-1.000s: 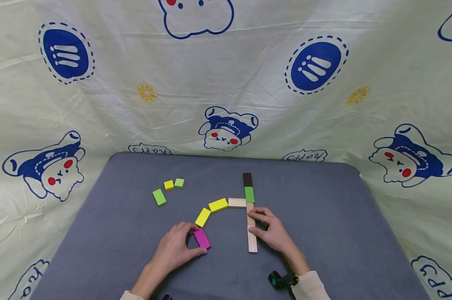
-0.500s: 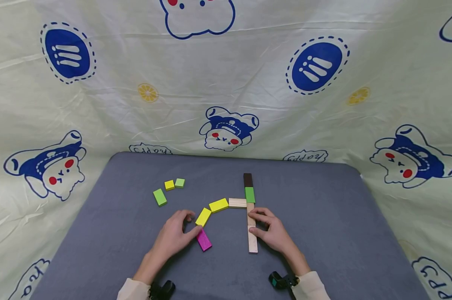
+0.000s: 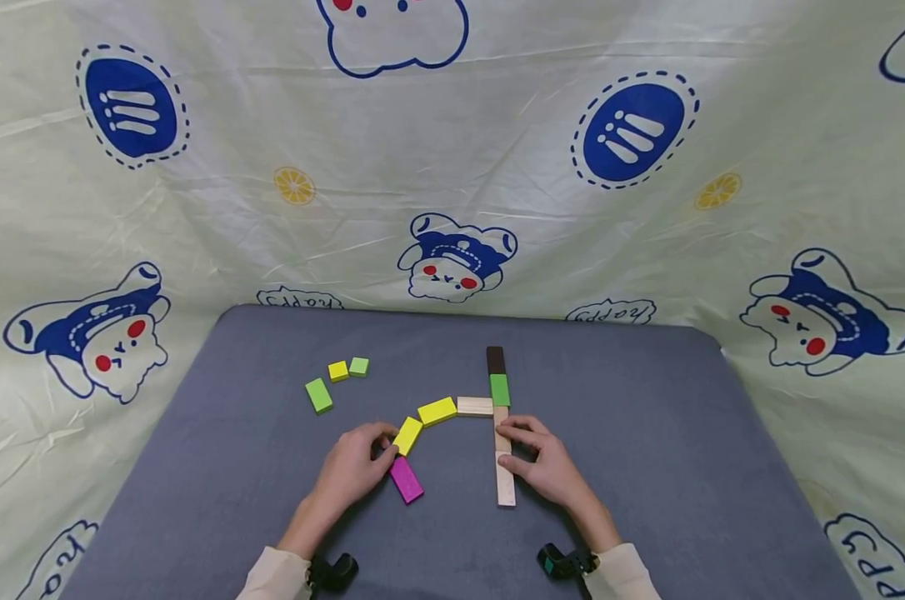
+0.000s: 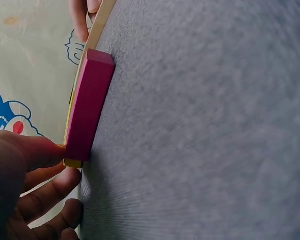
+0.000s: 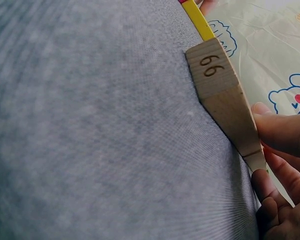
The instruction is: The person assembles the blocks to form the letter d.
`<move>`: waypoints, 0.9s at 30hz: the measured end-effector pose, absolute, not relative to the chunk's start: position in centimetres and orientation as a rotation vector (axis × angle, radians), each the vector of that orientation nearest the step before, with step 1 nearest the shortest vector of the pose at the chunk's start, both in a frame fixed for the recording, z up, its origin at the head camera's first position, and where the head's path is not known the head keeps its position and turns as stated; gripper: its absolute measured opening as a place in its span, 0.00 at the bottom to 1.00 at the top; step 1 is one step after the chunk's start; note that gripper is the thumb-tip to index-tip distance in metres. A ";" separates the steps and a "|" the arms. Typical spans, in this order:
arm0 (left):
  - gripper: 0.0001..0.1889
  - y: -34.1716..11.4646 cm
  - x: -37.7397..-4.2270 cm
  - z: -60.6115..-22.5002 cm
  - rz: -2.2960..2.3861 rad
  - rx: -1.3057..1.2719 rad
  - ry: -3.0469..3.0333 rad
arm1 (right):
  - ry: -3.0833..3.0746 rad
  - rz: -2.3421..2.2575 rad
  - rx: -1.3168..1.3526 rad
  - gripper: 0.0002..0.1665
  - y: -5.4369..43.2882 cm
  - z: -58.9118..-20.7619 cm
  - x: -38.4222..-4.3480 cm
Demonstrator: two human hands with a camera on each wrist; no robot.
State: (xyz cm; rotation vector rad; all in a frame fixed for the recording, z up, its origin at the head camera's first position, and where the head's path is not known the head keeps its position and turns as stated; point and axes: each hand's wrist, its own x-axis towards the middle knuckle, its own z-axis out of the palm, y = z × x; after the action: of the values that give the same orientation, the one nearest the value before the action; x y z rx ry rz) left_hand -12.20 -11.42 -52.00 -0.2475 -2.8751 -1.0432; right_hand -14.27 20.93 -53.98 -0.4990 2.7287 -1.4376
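Observation:
My left hand [image 3: 355, 465] has its thumb and index finger at the near left corner of a yellow block [image 3: 410, 435], pinching it. Against that block's near end lies a magenta block [image 3: 407, 482], whose long side fills much of the left wrist view. The right hand [image 3: 548, 463] rests its fingertips on two plain wooden blocks laid end to end, index on the far block [image 3: 502, 440] and thumb by the near block [image 3: 506, 487]. The number 66 is stamped on the near block's end [image 5: 210, 65] in the right wrist view.
Another yellow block [image 3: 437, 411] and a plain block [image 3: 475, 407] join the curve to the straight row, which continues with a green block [image 3: 500, 390] and dark brown block [image 3: 495, 360]. Back left lie a green block [image 3: 319, 396], a small yellow one [image 3: 337, 371] and a small green one [image 3: 358, 367].
My left hand has left the magenta block's sides and moved up to the yellow block, its thumb and index finger drawing together there. The right hand has stayed in place.

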 end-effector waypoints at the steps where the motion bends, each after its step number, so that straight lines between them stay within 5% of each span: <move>1: 0.08 -11.4 -12.2 -52.0 -1.046 -0.250 -2.872 | 2.729 -1.441 -0.501 0.25 20.9 -54.0 -14.3; 27: 0.13 -11.6 -10.4 -51.1 -1.166 -0.143 -2.980 | 2.745 -1.425 -0.507 0.24 20.9 -53.9 -14.3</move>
State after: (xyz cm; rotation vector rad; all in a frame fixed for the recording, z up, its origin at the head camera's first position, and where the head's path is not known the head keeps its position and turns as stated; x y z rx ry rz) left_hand -10.38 -11.61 -51.08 -0.1432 -2.9801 -1.1656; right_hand -14.32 20.95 -53.93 -0.5074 2.7453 -1.4254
